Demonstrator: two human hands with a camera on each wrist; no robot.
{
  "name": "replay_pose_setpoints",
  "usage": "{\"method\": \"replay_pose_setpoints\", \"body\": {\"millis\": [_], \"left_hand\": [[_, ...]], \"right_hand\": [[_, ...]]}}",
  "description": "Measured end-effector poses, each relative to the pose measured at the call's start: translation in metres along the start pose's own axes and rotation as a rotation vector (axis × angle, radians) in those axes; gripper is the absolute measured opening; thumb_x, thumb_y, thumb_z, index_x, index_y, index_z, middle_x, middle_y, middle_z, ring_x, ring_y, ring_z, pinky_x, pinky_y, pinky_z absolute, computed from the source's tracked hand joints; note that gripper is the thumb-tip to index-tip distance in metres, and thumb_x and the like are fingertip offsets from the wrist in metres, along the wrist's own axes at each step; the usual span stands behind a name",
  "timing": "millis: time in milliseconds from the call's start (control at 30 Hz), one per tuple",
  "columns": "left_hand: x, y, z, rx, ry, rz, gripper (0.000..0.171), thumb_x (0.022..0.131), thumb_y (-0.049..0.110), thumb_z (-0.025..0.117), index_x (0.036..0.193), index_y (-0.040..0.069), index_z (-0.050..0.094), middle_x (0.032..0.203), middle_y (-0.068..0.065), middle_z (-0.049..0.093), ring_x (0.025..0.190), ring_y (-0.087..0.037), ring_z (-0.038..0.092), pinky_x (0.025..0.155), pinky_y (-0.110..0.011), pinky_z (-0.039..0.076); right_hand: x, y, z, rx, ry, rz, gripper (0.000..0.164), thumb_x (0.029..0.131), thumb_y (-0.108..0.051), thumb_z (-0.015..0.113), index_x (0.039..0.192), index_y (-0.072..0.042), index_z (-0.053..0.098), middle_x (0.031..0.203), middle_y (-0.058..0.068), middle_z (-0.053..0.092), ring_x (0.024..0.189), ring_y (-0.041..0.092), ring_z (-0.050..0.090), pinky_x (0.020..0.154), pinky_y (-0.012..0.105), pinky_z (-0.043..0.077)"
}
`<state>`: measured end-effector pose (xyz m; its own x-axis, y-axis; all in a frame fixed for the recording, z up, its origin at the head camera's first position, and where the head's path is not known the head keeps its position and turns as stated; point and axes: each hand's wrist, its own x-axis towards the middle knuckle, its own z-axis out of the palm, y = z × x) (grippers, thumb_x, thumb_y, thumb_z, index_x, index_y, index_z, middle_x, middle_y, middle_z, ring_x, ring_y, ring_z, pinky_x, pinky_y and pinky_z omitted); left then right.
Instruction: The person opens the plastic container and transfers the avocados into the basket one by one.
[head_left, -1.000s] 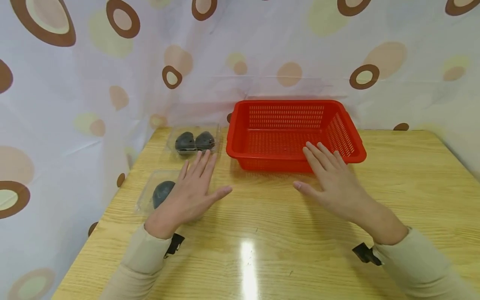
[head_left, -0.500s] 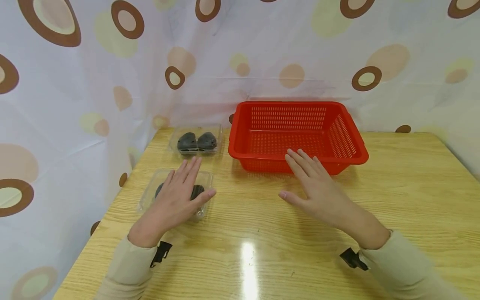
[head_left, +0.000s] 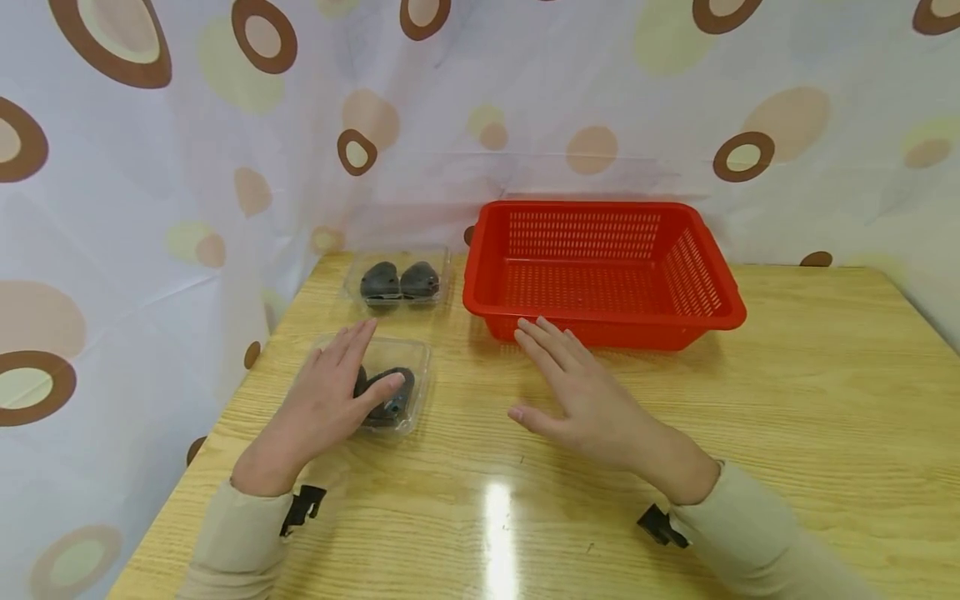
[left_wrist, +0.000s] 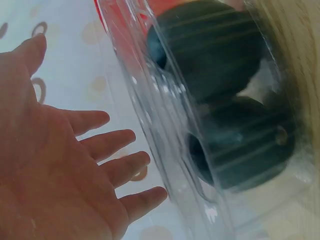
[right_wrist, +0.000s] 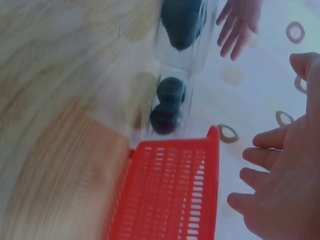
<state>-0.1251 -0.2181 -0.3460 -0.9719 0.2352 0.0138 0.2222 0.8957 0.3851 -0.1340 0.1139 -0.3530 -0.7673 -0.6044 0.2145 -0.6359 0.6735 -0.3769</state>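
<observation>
Nearer clear box (head_left: 422, 367) at eight o'clock in the head view — looks light, thin, slick, easily dented, its dark rounded pieces (left_wrist: 242, 150) probably firmer; best cupped from both sides. Left hand (head_left: 318, 408) over it, stretched wide, gripping nothing — contact unclear; right hand (head_left: 583, 406) wide too, holding nothing, red basket (head_left: 645, 319) at its one o'clock.

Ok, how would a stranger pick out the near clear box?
On the table, find the red basket. To its left, the far clear box sits at the back by the spotted cloth, and the near clear box lies closer to the person. Of those three containers, only the near one is partly hidden by the left hand in the head view.
</observation>
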Motion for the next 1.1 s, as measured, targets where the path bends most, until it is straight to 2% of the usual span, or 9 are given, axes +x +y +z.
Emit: {"method": "replay_pose_setpoints", "body": {"millis": [233, 433, 600, 833, 1100], "left_hand": [[-0.002, -0.016, -0.002, -0.030, -0.010, -0.058, 0.090, 0.096, 0.067, 0.044, 0.160, 0.012, 0.013, 0.166, -0.017, 0.011, 0.153, -0.041, 0.008, 0.119, -0.065, 0.013], [-0.005, -0.024, -0.003, -0.042, -0.002, -0.086, 0.090, 0.095, 0.067, 0.047, 0.159, 0.010, 0.020, 0.166, -0.018, 0.009, 0.152, -0.043, 0.010, 0.117, -0.066, 0.020], [-0.008, -0.030, -0.004, -0.054, 0.002, -0.113, 0.087, 0.095, 0.064, 0.049, 0.156, 0.007, 0.027, 0.166, -0.020, 0.009, 0.151, -0.046, 0.012, 0.115, -0.067, 0.023], [-0.010, -0.033, -0.003, 0.014, 0.025, -0.098, 0.075, 0.097, 0.053, 0.056, 0.152, 0.006, 0.038, 0.162, -0.024, 0.022, 0.149, -0.045, 0.019, 0.114, -0.065, 0.030], [-0.011, -0.034, -0.002, 0.032, 0.023, -0.098, 0.070, 0.099, 0.049, 0.054, 0.152, 0.007, 0.038, 0.161, -0.023, 0.024, 0.148, -0.045, 0.023, 0.112, -0.064, 0.032]], "right_hand": [[0.012, -0.014, 0.019, 0.039, -0.035, -0.033, 0.083, 0.097, -0.056, 0.051, 0.161, -0.019, 0.012, 0.168, -0.006, 0.009, 0.156, 0.021, 0.006, 0.125, 0.049, 0.016], [0.026, -0.028, 0.036, 0.090, -0.045, -0.095, 0.078, 0.099, -0.051, 0.050, 0.160, -0.014, 0.017, 0.167, 0.000, 0.016, 0.155, 0.025, 0.013, 0.124, 0.050, 0.021], [0.037, -0.040, 0.048, 0.105, -0.076, -0.125, 0.077, 0.101, -0.050, 0.048, 0.160, -0.011, 0.018, 0.167, 0.004, 0.017, 0.155, 0.024, 0.013, 0.125, 0.047, 0.019], [0.054, -0.056, 0.058, 0.111, -0.116, -0.148, 0.077, 0.101, -0.051, 0.048, 0.159, -0.010, 0.018, 0.167, 0.005, 0.015, 0.155, 0.023, 0.011, 0.126, 0.043, 0.018], [0.074, -0.068, 0.079, 0.064, -0.133, -0.101, 0.076, 0.102, -0.055, 0.041, 0.158, -0.006, 0.022, 0.167, 0.010, 0.013, 0.156, 0.025, 0.007, 0.127, 0.041, 0.014]]}}
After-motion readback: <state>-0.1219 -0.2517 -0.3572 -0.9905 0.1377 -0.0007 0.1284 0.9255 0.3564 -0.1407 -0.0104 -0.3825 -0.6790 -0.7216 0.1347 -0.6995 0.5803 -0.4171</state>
